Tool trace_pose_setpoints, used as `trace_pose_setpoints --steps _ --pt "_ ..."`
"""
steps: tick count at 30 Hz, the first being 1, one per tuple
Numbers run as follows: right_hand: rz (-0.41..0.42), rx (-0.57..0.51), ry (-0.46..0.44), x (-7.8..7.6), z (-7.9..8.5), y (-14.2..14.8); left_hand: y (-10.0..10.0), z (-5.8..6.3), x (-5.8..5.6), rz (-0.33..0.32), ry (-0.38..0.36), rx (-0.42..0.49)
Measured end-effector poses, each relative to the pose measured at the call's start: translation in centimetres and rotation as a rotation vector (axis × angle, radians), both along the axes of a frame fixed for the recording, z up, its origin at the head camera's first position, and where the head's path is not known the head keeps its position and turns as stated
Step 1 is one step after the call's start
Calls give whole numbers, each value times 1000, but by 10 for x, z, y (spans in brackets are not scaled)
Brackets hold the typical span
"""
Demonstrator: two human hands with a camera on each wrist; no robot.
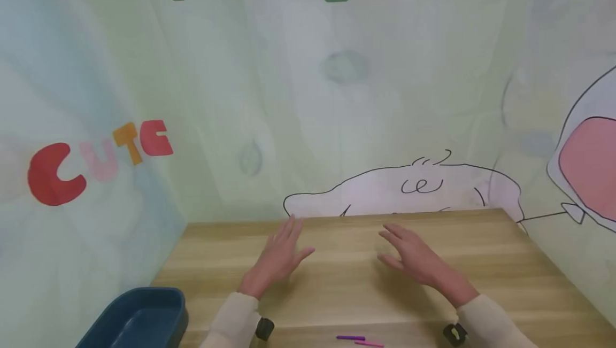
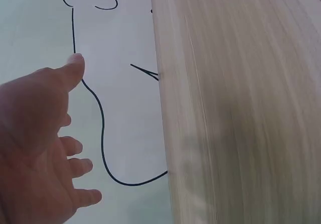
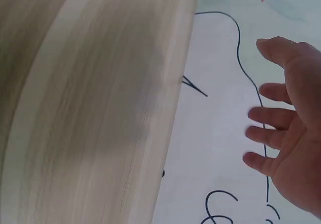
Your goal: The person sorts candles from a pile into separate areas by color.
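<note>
Both hands hover over the wooden table [image 1: 337,273], apart from each other and holding nothing. My left hand [image 1: 279,257] reaches toward the far edge with fingers extended and thumb out to the side; the left wrist view shows that hand [image 2: 40,138] with its palm bare. On the other side, my right hand [image 1: 414,254] points inward, its fingers spread from the thumb, and the right wrist view shows the hand [image 3: 296,118] gripping nothing. Near the front edge lie a purple pen-like stick [image 1: 350,337] and a pink one [image 1: 369,343], between the forearms.
A dark blue plastic bin [image 1: 144,313] stands at the table's left front corner. Behind the table hangs a pale printed curtain [image 1: 289,97] with cartoon outlines and coloured letters, which also runs along both sides. Each wrist wears a dark strapped device [image 1: 264,329].
</note>
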State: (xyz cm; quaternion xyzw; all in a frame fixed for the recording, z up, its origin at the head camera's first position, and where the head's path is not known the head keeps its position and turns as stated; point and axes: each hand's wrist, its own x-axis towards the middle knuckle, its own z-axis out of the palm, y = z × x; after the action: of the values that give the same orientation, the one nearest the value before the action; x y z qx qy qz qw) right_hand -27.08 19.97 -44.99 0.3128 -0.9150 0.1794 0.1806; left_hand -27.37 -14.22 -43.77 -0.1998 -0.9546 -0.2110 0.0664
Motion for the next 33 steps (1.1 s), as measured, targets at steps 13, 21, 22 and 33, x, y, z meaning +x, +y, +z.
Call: trace_pose_setpoints --steps 13,21,22,33 --pt "156 121 -65 24 8 -25 27 0 26 -140 -23 -109" --pt "286 110 -251 42 7 -41 39 7 40 -210 -113 -167" --pt "305 107 -256 43 6 -43 40 6 42 -229 -114 -166" --pt "393 96 -306 55 -3 -51 49 1 60 -337 -145 -180"
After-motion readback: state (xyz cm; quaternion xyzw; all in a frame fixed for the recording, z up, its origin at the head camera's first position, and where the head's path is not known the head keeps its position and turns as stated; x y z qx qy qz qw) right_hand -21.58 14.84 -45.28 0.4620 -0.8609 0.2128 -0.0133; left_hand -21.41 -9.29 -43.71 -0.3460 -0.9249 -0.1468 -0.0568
